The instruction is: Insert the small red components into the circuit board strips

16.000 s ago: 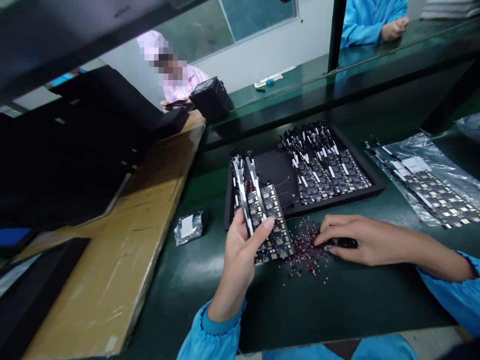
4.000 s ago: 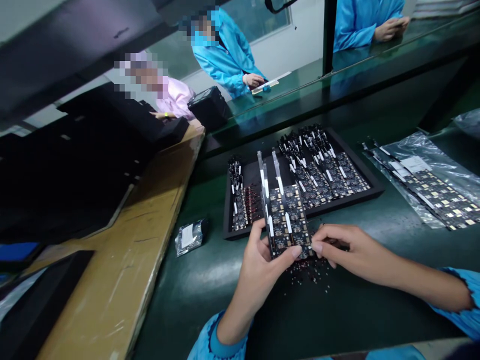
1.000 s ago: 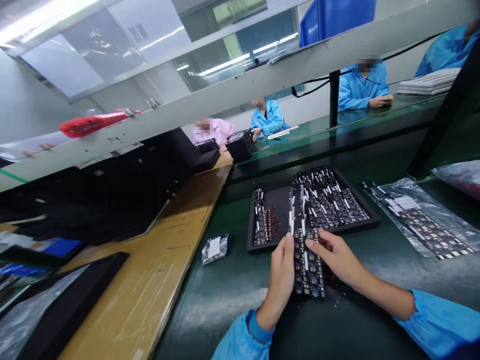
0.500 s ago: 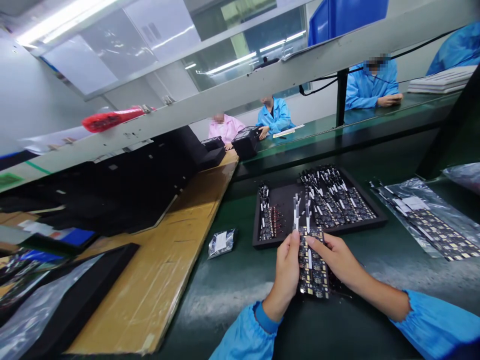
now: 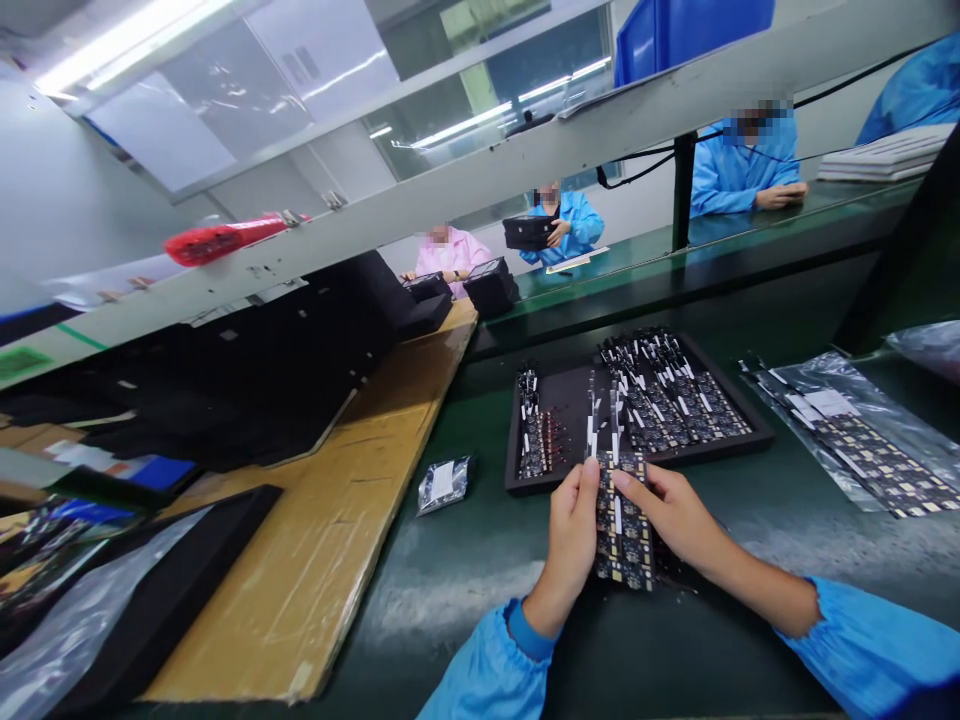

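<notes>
Both hands hold one black circuit board panel (image 5: 624, 525) with white strips, upright over the green bench. My left hand (image 5: 571, 535) grips its left edge. My right hand (image 5: 673, 515) pinches its right upper edge with the fingertips. Under the panel a scatter of tiny red parts (image 5: 675, 575) lies on the mat. Just beyond stands a black tray (image 5: 559, 395) with a small stack of boards at its left and a larger row of boards (image 5: 675, 395) at its right.
A clear bag with more boards (image 5: 855, 440) lies at the right. A small silver packet (image 5: 442, 482) sits left of the tray. A cardboard sheet (image 5: 322, 530) and black trays (image 5: 172, 590) fill the left. Several people in blue and pink coats sit beyond the far bench.
The head has tilted up since four seconds ago, showing the room. My right hand left the red parts and now pinches the panel. In the last second both hands stay almost still.
</notes>
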A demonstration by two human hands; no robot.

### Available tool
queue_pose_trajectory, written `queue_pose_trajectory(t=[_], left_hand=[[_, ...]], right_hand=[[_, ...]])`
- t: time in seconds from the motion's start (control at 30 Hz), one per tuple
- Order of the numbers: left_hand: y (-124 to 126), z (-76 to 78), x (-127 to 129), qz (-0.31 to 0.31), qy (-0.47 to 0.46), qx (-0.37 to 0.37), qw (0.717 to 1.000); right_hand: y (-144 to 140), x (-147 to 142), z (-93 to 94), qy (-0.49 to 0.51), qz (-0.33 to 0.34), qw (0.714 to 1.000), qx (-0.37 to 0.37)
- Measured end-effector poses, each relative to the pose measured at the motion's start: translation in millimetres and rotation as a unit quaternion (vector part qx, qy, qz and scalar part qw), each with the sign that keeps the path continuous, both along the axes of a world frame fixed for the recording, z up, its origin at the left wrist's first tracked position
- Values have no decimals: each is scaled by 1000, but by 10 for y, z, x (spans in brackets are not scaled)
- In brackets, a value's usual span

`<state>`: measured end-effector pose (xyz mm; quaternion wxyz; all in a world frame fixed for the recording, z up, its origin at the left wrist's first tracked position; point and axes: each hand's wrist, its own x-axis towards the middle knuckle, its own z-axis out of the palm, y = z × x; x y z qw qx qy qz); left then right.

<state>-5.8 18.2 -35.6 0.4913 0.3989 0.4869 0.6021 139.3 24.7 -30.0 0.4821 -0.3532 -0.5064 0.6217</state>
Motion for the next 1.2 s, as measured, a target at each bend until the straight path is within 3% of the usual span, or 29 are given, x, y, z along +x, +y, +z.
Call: queue_pose_trajectory(t=[0.17,0.63,0.97,1.2], left_hand=[[-23,42,3,-17,11,-1,1000],[-45,-46,92,-22,-49,-10,999],[-57,78,25,7,51,22,998],[-63,141,-22,-26,65,33,997]], right_hand=[[-40,11,-3,-9,-22,1000,10],[-98,-32,13,15,-38,999,-24],[-44,31,45,-17,-38,999,23],[10,143,69,-68,-61,995,51]])
